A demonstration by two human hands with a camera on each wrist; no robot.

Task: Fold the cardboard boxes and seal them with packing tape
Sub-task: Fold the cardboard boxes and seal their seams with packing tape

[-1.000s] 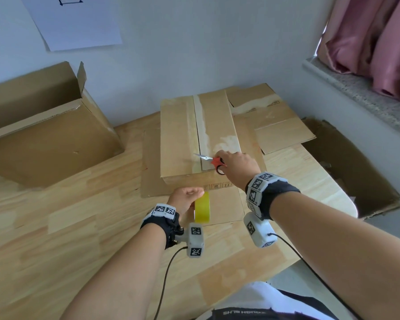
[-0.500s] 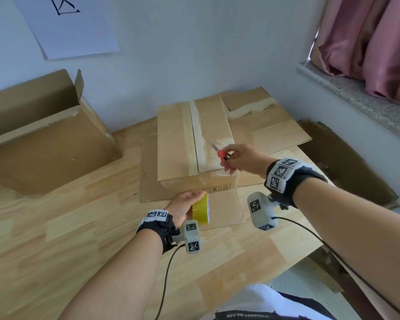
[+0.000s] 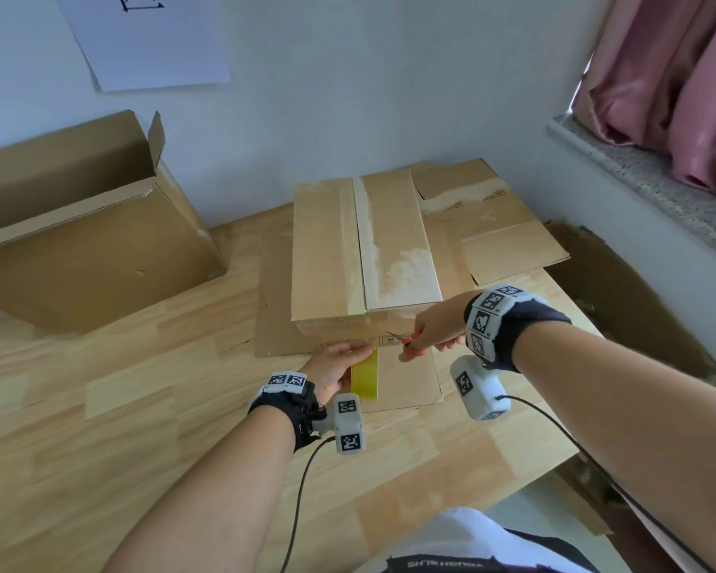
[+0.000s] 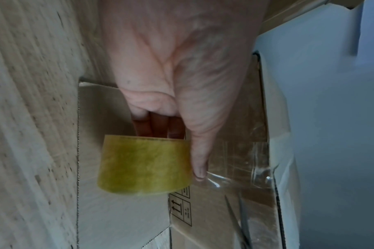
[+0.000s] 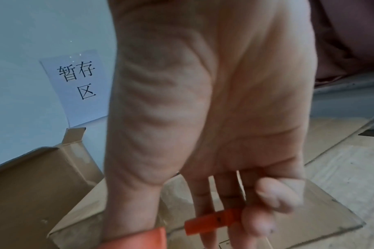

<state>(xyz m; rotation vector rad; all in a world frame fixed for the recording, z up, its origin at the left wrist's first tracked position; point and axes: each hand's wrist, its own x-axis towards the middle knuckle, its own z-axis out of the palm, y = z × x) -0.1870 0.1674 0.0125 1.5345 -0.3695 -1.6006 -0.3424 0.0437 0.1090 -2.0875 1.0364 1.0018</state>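
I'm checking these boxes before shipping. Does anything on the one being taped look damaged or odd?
Yes. The closed box has pale, scuffed patches on its top along the centre seam, where the brown surface looks peeled, as if older tape had been torn off. The flattened cardboard behind it shows a similar pale strip. I see no crushing.

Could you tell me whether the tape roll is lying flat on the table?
No, the left hand holds the tape roll upright on edge by the box.
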